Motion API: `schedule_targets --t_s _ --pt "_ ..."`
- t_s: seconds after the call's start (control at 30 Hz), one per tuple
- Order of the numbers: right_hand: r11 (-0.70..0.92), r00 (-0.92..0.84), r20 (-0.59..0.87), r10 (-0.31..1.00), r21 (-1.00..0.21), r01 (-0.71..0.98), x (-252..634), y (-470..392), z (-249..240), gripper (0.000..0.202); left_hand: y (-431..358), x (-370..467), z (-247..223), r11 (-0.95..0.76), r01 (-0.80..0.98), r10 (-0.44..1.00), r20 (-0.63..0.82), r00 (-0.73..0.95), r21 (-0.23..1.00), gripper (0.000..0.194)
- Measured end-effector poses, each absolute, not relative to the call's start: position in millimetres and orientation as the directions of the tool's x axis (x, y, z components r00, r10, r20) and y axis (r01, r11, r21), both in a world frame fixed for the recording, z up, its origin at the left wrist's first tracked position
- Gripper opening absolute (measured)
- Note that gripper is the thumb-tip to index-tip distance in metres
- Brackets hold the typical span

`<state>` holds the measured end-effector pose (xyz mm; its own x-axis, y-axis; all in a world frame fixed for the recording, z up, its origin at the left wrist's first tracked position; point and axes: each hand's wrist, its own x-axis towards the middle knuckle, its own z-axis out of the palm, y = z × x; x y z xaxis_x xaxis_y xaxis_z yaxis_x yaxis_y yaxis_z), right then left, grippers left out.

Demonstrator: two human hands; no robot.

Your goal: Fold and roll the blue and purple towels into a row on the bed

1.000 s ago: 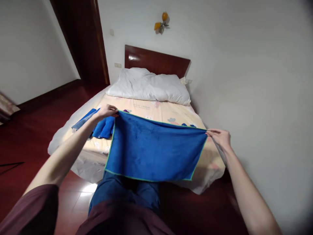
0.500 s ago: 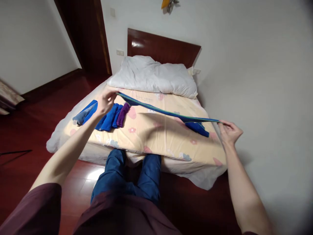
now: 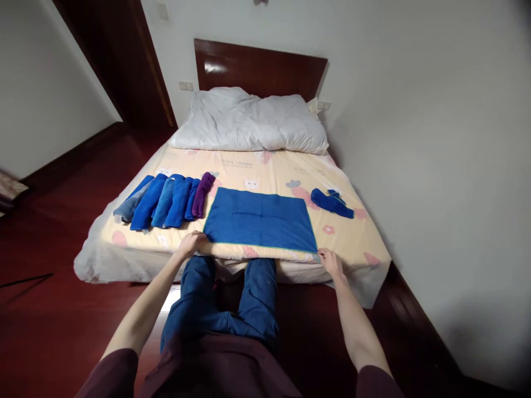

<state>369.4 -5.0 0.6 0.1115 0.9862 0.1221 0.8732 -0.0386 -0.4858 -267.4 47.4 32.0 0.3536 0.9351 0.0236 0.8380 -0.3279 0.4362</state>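
Bedroom, dark red wood floor, white walls. Bed [image 3: 136,251] has a pale yellow printed sheet and a dark wood headboard [image 3: 265,69]; a white duvet [image 3: 249,121] is bunched at the head end.

Blue towel [image 3: 260,219] with a thin green edge lies spread flat on the near part of the sheet, roughly rectangular, its near edge close to the mattress edge.

Left hand [image 3: 191,243] sits at the towel's near-left corner, fingers curled over the edge there. It looks like a pinch on the corner, but I cannot tell for sure whether it is gripping or just resting.

Right hand [image 3: 329,260] is at the near-right corner, fingertips on or just beside the corner. Same issue: grip state cannot be told from this view.

Just left of the flat towel is a row of rolled towels [image 3: 164,202], side by side, mostly blue, with a purple one [image 3: 203,193] at the right end nearest the flat towel.

Right of the towel, apart from it, is a small crumpled blue cloth [image 3: 332,203].

The person's legs in blue trousers [image 3: 224,309] are against the foot of the bed, between the arms.
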Motion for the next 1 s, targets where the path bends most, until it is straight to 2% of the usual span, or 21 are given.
schedule_targets --t_s 0.13,0.23,0.33,0.47,0.57,0.67,0.77,0.87,1.0 --pt "-0.077 0.164 0.160 0.973 -0.443 0.893 377.4 -13.1 -18.4 0.022 37.9 -277.5 20.9 -0.293 0.860 0.949 0.015 0.316 0.418 0.035" --pt "-0.087 0.185 0.169 0.968 -0.467 0.880 384.5 -13.1 -20.4 0.023 30.5 -290.9 20.6 -0.257 0.848 0.963 0.050 0.264 0.463 0.039" --pt "-0.042 0.128 0.140 0.982 -0.496 0.867 391.0 -13.4 -20.2 0.022 24.0 -299.2 24.1 -0.269 0.837 0.957 0.032 0.289 0.477 0.041" --pt "0.049 0.026 0.146 0.989 -0.486 0.873 398.4 -10.9 -19.9 0.021 23.6 -298.8 28.7 -0.360 0.851 0.910 -0.059 0.411 0.382 0.041" --pt "0.047 0.008 0.106 0.994 -0.504 0.862 402.7 -1.6 -18.6 0.022 33.5 -295.8 32.4 -0.434 0.852 0.865 -0.130 0.485 0.295 0.040" --pt "-0.026 0.077 0.075 0.994 -0.521 0.853 401.4 17.4 -18.3 0.027 56.1 -292.1 37.8 -0.487 0.831 0.829 -0.156 0.537 0.270 0.046" --pt "-0.064 0.136 0.118 0.984 -0.477 0.877 390.9 47.7 -21.6 0.038 94.8 -284.2 40.8 -0.525 0.804 0.812 -0.119 0.572 0.280 0.049" --pt "-0.061 0.099 0.074 0.992 -0.401 0.914 375.8 89.2 -26.5 0.051 145.8 -269.6 36.6 -0.549 0.774 0.804 -0.051 0.592 0.315 0.047" --pt "-0.041 0.029 -0.047 0.998 -0.293 0.955 365.2 159.8 -32.1 0.055 221.1 -242.9 18.5 -0.497 0.797 0.848 -0.006 0.531 0.344 0.050"
